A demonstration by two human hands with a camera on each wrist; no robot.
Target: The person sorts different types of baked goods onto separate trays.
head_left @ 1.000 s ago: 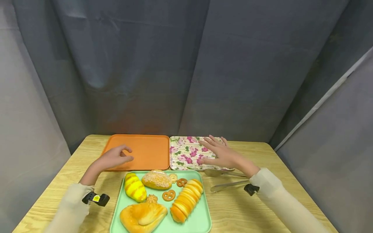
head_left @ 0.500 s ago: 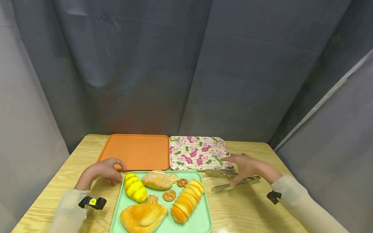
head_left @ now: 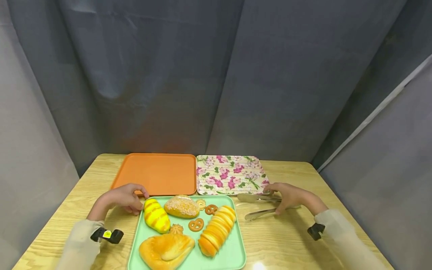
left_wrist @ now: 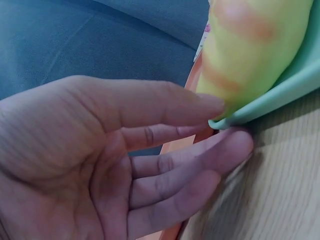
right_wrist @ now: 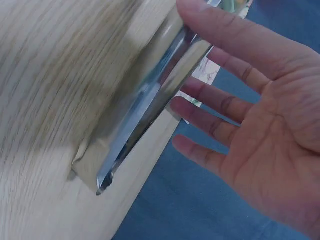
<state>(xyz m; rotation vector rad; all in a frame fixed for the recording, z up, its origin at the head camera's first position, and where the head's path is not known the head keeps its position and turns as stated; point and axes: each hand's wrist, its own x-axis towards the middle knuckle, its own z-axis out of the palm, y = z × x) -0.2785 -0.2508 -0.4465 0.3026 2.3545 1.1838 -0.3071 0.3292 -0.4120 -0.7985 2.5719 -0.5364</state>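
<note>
My left hand point(head_left: 123, 198) is at the far left corner of the green tray point(head_left: 237, 240), by the yellow striped bread point(head_left: 156, 216). In the left wrist view its thumb point(left_wrist: 170, 102) reaches the tray's corner, with the other fingers apart and lower; whether they touch the rim is unclear. My right hand point(head_left: 287, 195) spans the metal tongs point(head_left: 258, 214) lying spread on the wood table. The right wrist view shows its thumb point(right_wrist: 220, 22) over the tongs point(right_wrist: 137, 117) and the other fingers extended on the far side, not closed round them.
The green tray also holds a sesame bread point(head_left: 182, 207), a long ridged bread point(head_left: 217, 230), a large folded bread point(head_left: 167, 250), pretzels point(head_left: 196, 225) and small cookies point(head_left: 176, 229). Behind it lie an orange tray point(head_left: 160, 174) and a floral tray point(head_left: 233, 175). Grey curtains point(head_left: 216, 75) enclose the table.
My right hand has come down from above the floral tray to the tongs. My left hand has moved from over the orange tray to the green tray's corner. The breads have not moved.
</note>
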